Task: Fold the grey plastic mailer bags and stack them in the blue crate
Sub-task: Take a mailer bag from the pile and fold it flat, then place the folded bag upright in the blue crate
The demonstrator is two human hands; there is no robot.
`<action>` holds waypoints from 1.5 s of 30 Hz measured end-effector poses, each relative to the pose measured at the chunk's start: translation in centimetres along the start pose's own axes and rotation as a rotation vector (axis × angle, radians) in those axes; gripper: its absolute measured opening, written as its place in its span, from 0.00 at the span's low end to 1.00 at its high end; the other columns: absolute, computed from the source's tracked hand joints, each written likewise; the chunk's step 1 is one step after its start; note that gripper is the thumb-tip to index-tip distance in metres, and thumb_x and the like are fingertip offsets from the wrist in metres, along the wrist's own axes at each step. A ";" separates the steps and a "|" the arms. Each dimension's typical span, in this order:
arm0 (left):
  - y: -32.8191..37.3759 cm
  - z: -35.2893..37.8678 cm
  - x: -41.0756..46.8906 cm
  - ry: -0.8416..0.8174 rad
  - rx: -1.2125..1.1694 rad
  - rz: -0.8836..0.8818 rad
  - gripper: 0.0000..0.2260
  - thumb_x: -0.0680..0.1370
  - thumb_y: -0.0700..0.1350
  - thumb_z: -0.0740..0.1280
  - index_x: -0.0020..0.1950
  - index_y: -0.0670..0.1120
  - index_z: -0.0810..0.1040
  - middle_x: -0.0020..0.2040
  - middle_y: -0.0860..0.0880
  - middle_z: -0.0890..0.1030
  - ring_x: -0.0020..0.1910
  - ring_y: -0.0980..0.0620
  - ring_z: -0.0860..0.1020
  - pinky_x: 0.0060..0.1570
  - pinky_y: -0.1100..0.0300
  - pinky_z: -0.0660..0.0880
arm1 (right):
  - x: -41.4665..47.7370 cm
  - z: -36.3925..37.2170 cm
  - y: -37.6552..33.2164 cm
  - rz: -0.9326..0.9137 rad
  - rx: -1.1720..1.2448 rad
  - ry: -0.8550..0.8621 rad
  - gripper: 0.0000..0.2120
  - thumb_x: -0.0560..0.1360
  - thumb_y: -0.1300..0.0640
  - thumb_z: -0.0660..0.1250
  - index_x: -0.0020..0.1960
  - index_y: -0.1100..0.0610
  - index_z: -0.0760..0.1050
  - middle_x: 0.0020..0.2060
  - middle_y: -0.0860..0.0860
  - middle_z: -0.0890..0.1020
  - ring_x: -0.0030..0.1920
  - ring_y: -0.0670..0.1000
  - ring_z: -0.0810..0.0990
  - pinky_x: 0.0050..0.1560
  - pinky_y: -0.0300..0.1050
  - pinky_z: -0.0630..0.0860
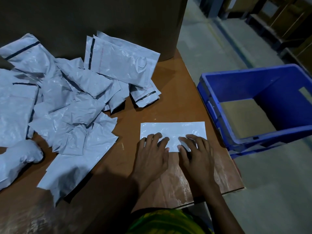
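Observation:
A folded grey mailer bag (173,130) lies flat near the right edge of the brown table (170,92). My left hand (152,154) and my right hand (196,154) rest side by side on its near edge, fingers spread and pressing it down. A loose heap of crumpled grey mailer bags (67,102) covers the left half of the table. The blue crate (263,105) stands off the table's right side, lower down; I see only a flat brown sheet on its bottom.
A large dark cardboard box (94,19) stands at the back of the table behind the heap. Grey concrete floor lies to the right, with dark racks or pallets at the far right. A green-yellow garment shows at the bottom edge.

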State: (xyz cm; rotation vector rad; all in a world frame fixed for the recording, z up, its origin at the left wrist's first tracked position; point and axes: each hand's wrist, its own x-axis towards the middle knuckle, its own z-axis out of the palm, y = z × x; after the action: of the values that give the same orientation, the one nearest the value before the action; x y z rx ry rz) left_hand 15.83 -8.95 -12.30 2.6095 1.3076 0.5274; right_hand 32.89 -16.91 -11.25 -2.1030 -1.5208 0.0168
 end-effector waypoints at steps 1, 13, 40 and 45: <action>-0.1 -0.1 0.1 -0.006 -0.013 -0.001 0.16 0.83 0.55 0.60 0.68 0.54 0.76 0.69 0.49 0.75 0.67 0.48 0.73 0.67 0.45 0.68 | 0.1 0.0 0.0 0.002 0.013 -0.009 0.14 0.81 0.47 0.66 0.65 0.47 0.80 0.65 0.45 0.78 0.68 0.51 0.74 0.68 0.52 0.68; -1.4 -1.2 -3.2 0.043 -0.118 0.054 0.13 0.84 0.52 0.61 0.66 0.53 0.78 0.67 0.50 0.76 0.67 0.49 0.73 0.65 0.45 0.71 | -2.0 -3.2 2.3 -0.077 0.046 -0.026 0.11 0.80 0.52 0.70 0.62 0.48 0.82 0.64 0.45 0.79 0.67 0.49 0.73 0.66 0.48 0.69; 0.9 -11.1 8.8 0.436 0.076 0.304 0.07 0.77 0.43 0.69 0.53 0.46 0.85 0.47 0.48 0.84 0.54 0.41 0.78 0.55 0.44 0.65 | 7.1 -10.7 2.9 -0.364 0.134 0.363 0.18 0.75 0.71 0.72 0.63 0.59 0.83 0.53 0.55 0.82 0.54 0.57 0.79 0.49 0.45 0.77; 5.1 -13.4 16.5 0.456 0.058 0.407 0.09 0.74 0.41 0.71 0.53 0.45 0.85 0.48 0.44 0.85 0.59 0.42 0.76 0.62 0.43 0.64 | 10.3 -15.6 5.2 -0.340 0.046 0.538 0.11 0.79 0.66 0.68 0.59 0.60 0.84 0.52 0.54 0.84 0.51 0.60 0.81 0.50 0.48 0.76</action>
State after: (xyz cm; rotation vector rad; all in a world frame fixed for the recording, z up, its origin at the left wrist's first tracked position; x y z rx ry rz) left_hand 23.51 1.21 5.46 2.9263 0.8838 1.2239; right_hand 46.11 -15.40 2.87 -1.6062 -1.4880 -0.5825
